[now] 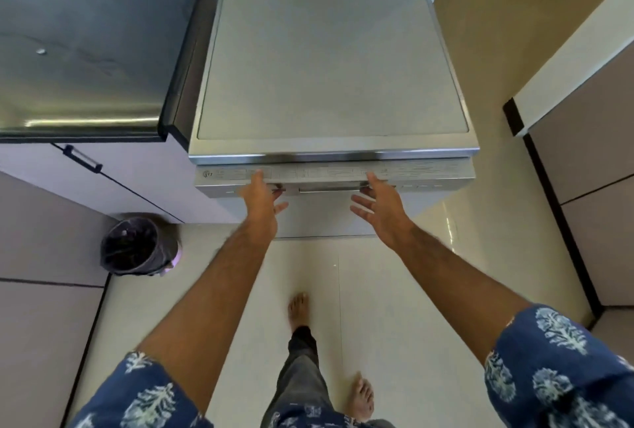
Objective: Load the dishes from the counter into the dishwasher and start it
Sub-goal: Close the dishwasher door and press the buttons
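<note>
A silver freestanding dishwasher point(329, 60) stands straight ahead with its door closed. A control strip point(336, 173) runs along the top front, and a recessed handle point(327, 189) sits below it. My left hand point(262, 201) reaches to the left end of the handle, fingers straight, fingertips at the panel. My right hand point(379, 204) hovers at the handle's right end, fingers spread and relaxed. Neither hand holds anything. No dishes are in view.
A dark polished counter point(85, 50) adjoins the dishwasher on the left, above a cabinet drawer with a black handle point(82, 158). A lined waste bin point(137, 245) stands on the floor at left. Cabinets point(590, 170) line the right side. My bare feet stand on pale tiles point(377, 290).
</note>
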`<state>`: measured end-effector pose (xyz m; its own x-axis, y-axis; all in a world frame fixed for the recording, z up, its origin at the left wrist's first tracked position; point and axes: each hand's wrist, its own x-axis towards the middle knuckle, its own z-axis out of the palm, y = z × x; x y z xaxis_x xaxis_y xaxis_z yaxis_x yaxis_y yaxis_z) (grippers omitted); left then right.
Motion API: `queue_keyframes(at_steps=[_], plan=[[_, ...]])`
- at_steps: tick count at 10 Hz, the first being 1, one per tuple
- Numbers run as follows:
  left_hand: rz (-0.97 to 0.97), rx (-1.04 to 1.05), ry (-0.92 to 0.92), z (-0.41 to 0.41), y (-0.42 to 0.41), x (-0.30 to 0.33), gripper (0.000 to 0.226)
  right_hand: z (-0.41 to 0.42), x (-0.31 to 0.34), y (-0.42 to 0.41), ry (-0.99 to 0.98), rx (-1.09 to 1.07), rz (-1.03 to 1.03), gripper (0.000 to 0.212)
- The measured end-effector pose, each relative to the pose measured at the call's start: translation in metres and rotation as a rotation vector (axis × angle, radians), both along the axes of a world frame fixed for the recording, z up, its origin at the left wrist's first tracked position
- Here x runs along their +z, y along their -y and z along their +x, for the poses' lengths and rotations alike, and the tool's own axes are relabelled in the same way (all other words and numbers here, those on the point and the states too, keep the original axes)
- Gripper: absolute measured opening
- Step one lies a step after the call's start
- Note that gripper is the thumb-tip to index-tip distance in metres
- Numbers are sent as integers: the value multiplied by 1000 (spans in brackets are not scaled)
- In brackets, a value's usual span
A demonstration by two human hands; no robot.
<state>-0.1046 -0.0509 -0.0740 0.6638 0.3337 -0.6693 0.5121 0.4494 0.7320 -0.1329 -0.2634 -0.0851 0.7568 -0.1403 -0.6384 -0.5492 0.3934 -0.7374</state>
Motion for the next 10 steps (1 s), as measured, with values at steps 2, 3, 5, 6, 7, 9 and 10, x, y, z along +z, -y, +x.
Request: queue_keyframes(at_steps=[2, 3, 5, 6, 7, 9, 10], plan=[[249, -76, -89, 43, 3, -18, 25, 44, 0, -14, -2, 74, -114, 58], [237, -15, -185, 61, 5, -18, 23, 57, -5, -20, -18, 26, -69, 55], [361, -174, -198, 72, 9, -7, 23, 73, -2, -24, -17, -12, 64, 35], [387, -264, -111, 57, 3, 4, 24, 72, 1, -26, 3, 5, 38, 31], [532, -549, 28, 36, -15, 7, 24, 65, 6, -27, -58, 125, -151, 39], [1393, -895, 372, -3, -75, 7, 42, 25, 8, -47, 435, 868, -1110, 48], [1792, -939, 416, 7, -95, 2, 77, 40, 3, -51, 859, 840, -1547, 71]])
